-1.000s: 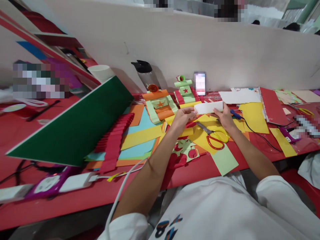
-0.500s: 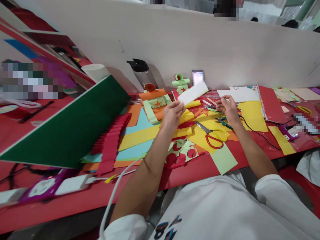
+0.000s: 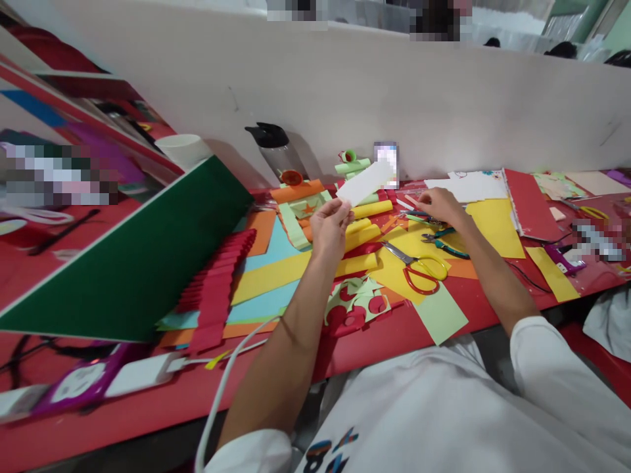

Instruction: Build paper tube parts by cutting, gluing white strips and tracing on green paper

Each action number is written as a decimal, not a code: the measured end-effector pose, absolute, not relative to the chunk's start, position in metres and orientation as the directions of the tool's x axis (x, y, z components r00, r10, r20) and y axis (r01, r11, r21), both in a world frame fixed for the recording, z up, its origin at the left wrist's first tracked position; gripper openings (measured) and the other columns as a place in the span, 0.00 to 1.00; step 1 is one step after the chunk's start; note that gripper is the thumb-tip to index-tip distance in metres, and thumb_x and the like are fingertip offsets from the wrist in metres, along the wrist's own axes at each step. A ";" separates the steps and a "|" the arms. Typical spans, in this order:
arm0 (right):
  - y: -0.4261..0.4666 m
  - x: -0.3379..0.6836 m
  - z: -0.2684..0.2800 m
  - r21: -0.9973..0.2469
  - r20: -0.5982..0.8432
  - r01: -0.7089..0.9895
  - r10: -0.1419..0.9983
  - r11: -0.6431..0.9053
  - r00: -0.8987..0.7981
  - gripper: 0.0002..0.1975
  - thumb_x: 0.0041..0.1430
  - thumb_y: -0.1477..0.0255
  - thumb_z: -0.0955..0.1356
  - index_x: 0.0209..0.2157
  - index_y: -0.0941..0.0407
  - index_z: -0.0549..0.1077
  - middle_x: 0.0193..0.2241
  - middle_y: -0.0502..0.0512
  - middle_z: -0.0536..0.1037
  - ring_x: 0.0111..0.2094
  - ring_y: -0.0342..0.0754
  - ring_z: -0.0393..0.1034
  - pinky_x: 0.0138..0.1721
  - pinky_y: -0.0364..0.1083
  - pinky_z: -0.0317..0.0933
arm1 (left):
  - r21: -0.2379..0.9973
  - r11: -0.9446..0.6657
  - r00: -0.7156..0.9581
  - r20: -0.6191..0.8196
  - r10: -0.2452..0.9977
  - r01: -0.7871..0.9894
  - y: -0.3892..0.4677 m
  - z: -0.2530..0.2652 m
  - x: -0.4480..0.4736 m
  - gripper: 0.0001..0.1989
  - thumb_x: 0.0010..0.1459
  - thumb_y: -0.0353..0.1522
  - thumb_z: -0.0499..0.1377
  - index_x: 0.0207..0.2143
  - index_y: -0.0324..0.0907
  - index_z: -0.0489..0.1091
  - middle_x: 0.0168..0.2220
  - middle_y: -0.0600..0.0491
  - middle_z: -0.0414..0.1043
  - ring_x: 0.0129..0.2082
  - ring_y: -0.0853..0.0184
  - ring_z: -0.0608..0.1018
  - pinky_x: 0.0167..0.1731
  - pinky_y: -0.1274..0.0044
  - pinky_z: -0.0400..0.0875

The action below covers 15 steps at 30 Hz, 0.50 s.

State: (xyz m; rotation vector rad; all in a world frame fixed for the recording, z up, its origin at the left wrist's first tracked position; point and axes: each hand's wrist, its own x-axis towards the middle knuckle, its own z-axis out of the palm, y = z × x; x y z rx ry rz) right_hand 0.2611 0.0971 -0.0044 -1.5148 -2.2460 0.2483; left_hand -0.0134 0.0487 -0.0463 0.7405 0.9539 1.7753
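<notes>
My left hand point(image 3: 331, 220) pinches one end of a white paper strip point(image 3: 365, 184), held up at a slant above the table. Over the tools at the back, my right hand point(image 3: 440, 205) points down with its fingers drawn together; what they grip, if anything, is hidden. By its fingertips lies a thin pink stick point(image 3: 412, 201). Pliers with teal handles point(image 3: 449, 247) rest below the right wrist. Scissors with a red and a yellow handle loop point(image 3: 419, 270) lie on yellow paper. Rolled yellow paper tubes point(image 3: 362, 236) sit beside the left hand.
A green board point(image 3: 133, 256) leans at the left, near a bottle point(image 3: 279, 154) and pleated red paper point(image 3: 217, 282). A phone point(image 3: 387, 164) stands against the wall. Green scraps with red circles point(image 3: 357, 303) lie near the table edge. A white cable point(image 3: 211, 407) passes by the left arm.
My right hand has lowered toward the tools and its fingers have drawn together. My left hand still holds the white paper strip, shifted slightly left in view.
</notes>
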 end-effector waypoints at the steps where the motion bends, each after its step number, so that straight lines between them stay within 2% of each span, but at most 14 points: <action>1: 0.106 0.251 -0.005 -0.281 0.132 0.889 0.932 0.362 -0.338 0.09 0.62 0.65 0.71 0.35 0.57 0.80 0.36 0.62 0.84 0.41 0.57 0.77 0.45 0.50 0.66 | 0.858 -0.244 -0.364 0.073 0.928 -0.451 0.048 -0.046 -0.014 0.19 0.35 0.34 0.77 0.31 0.41 0.76 0.29 0.57 0.74 0.26 0.76 0.75 0.32 0.81 0.74; 3: 0.123 0.231 -0.008 -0.103 -0.040 0.948 0.951 0.303 -0.308 0.10 0.59 0.65 0.75 0.37 0.58 0.81 0.38 0.66 0.84 0.42 0.61 0.78 0.44 0.51 0.68 | 0.864 -0.253 -0.369 0.086 0.925 -0.434 0.048 -0.046 -0.015 0.20 0.35 0.34 0.77 0.31 0.42 0.76 0.29 0.57 0.75 0.26 0.75 0.75 0.32 0.81 0.74; 5: 0.138 0.216 -0.013 0.021 -0.100 0.959 0.955 0.284 -0.281 0.15 0.55 0.68 0.77 0.44 0.58 0.81 0.44 0.68 0.84 0.46 0.64 0.79 0.46 0.53 0.69 | 0.871 -0.258 -0.366 0.098 0.926 -0.419 0.048 -0.046 -0.015 0.19 0.35 0.35 0.77 0.31 0.42 0.76 0.30 0.57 0.75 0.26 0.75 0.75 0.32 0.81 0.74; 6: 0.145 0.210 -0.016 0.040 -0.114 0.960 0.956 0.277 -0.271 0.18 0.52 0.70 0.78 0.46 0.58 0.81 0.46 0.69 0.84 0.48 0.65 0.79 0.47 0.53 0.70 | 0.873 -0.258 -0.362 0.102 0.927 -0.414 0.048 -0.047 -0.015 0.19 0.36 0.35 0.77 0.31 0.42 0.75 0.30 0.57 0.75 0.26 0.75 0.75 0.32 0.81 0.74; 9: 0.159 0.198 -0.022 0.051 -0.158 0.962 0.953 0.268 -0.257 0.21 0.47 0.73 0.79 0.45 0.58 0.82 0.46 0.69 0.84 0.49 0.66 0.79 0.48 0.54 0.71 | 0.872 -0.260 -0.358 0.106 0.928 -0.414 0.048 -0.048 -0.014 0.18 0.38 0.34 0.76 0.31 0.42 0.75 0.29 0.58 0.73 0.25 0.76 0.74 0.34 0.79 0.74; 12: 0.167 0.194 -0.024 0.026 -0.176 0.961 0.948 0.275 -0.266 0.17 0.45 0.75 0.79 0.40 0.58 0.82 0.42 0.67 0.84 0.47 0.64 0.79 0.48 0.53 0.70 | 0.873 -0.262 -0.357 0.109 0.928 -0.412 0.049 -0.048 -0.013 0.17 0.39 0.34 0.76 0.31 0.42 0.74 0.28 0.58 0.72 0.25 0.76 0.74 0.34 0.79 0.74; 15: 0.170 0.197 -0.022 -0.044 -0.135 0.952 0.942 0.303 -0.306 0.12 0.47 0.76 0.79 0.36 0.59 0.81 0.37 0.67 0.84 0.43 0.62 0.79 0.45 0.52 0.69 | 0.868 -0.271 -0.360 0.116 0.926 -0.417 0.050 -0.049 -0.013 0.18 0.39 0.34 0.77 0.31 0.42 0.75 0.28 0.58 0.72 0.25 0.76 0.74 0.33 0.79 0.74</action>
